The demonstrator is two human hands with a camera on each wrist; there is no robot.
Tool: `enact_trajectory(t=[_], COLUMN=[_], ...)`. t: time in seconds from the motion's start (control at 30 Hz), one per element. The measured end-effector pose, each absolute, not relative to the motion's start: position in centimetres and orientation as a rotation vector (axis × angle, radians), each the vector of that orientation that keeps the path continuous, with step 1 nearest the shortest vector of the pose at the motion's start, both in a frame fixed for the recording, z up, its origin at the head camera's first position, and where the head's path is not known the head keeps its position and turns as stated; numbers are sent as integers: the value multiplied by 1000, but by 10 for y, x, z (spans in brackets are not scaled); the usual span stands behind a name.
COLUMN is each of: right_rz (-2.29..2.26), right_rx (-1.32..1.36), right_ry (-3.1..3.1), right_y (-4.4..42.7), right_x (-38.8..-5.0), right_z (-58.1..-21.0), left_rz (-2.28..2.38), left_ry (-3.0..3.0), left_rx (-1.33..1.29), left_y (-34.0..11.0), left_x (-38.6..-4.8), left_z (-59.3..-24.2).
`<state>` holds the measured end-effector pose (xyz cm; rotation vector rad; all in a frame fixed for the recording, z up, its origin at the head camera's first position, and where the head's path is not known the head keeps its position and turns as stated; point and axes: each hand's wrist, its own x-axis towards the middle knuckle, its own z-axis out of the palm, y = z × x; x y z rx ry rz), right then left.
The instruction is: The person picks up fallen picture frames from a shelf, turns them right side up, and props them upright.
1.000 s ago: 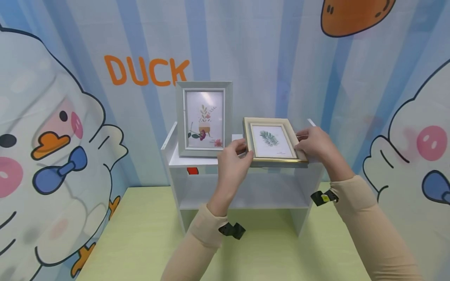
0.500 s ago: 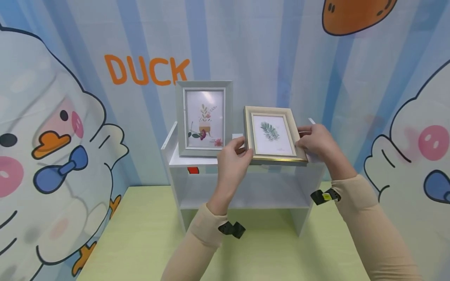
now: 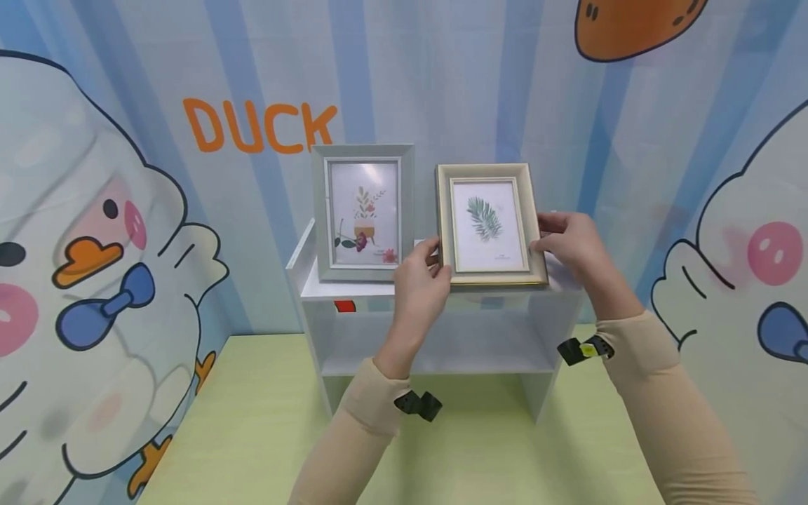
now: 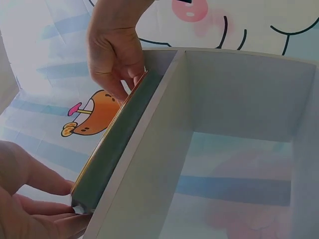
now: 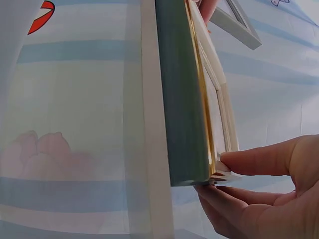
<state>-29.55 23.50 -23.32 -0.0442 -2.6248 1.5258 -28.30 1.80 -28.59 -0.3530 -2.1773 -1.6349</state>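
Note:
A cream picture frame [image 3: 445, 210] with a gold edge and a green leaf print stands tilted back on the top of a white shelf unit [image 3: 435, 358]. My left hand [image 3: 421, 284] pinches its left edge near the bottom. On the opposite side, my right hand [image 3: 571, 238] grips the right edge between thumb and fingers. In the right wrist view, the right thumb lies on the front of the cream frame and the fingers reach behind it. A grey picture frame [image 3: 320, 210] with a potted-flower print stands upright to the left, apart from both hands.
The shelf unit has a lower shelf [image 3: 435, 361] and raised side panels. It stands on a pale yellow-green tabletop [image 3: 252, 421]. A curtain [image 3: 454, 84] printed with ducks and blue stripes hangs behind.
The cream picture frame has tipped up from lying nearly flat to standing steeply, its top edge rising. Both hands keep hold of its sides, the right hand rising slightly. The grey frame stays put.

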Motion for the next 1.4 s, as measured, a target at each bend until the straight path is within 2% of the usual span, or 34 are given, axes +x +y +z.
enact_trajectory(t=[0.63,1.4], right_rz=[1626,1615], right_rx=[1,142], right_ry=[-2371,-2217], right_y=[238,238], right_x=[-291,-284], right_z=[-236,-249], left_rz=[-1396,-1354], left_ry=[-2066,-1997], left_rx=[-461,-509], left_y=[26,24], left_x=[-298,-296], left_z=[-295,-289])
